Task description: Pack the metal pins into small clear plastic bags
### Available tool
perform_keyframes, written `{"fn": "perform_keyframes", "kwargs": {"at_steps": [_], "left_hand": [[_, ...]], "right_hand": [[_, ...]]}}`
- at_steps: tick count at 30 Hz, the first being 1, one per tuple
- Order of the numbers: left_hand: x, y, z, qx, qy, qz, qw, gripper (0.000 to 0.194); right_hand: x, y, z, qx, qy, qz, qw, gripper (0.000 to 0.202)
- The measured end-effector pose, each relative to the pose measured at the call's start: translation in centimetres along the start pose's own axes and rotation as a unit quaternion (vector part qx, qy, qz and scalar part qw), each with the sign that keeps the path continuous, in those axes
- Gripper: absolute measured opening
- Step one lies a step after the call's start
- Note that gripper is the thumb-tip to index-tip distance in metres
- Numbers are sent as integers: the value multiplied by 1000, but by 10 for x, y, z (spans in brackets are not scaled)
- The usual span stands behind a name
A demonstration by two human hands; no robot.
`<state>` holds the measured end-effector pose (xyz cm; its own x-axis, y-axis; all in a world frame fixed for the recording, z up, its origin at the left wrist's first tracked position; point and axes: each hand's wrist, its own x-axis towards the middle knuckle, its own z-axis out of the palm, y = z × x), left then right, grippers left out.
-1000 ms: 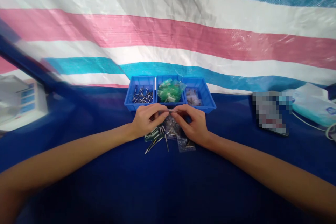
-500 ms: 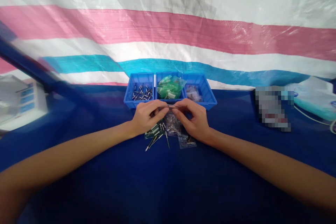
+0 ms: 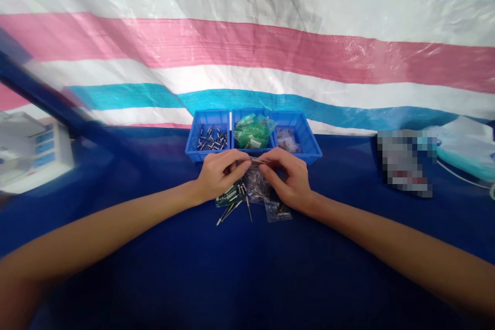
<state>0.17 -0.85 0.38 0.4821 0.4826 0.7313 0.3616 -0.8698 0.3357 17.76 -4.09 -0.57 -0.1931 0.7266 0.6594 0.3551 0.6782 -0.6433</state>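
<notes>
In the head view, the left hand and right hand pinch a small clear packet between thumbs and fingertips, just in front of three blue bins and above loose metal rivets and plastic bags. Uneven finger tension could split the thin film or spill its contents, which are too small to identify, among the loose rivets.

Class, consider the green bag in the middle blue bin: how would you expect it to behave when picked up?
The green bag would probably be floppy, since its film looks thin and crinkled. It may feel a little slippery, as the film has a glossy shine. Its contents would likely shift or sag, because small pale pieces show through the film.
</notes>
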Motion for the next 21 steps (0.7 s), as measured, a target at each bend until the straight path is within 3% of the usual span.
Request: {"fn": "perform_keyframes", "kwargs": {"at_steps": [12,21], "left_hand": [[0,-2,-1,-10,-21,-7,1000,12],[0,0,0,8,11,-5,1000,16]], "right_hand": [[0,2,3,11,4,29,1000,6],[1,2,3,3,3,21,1000,4]]}}
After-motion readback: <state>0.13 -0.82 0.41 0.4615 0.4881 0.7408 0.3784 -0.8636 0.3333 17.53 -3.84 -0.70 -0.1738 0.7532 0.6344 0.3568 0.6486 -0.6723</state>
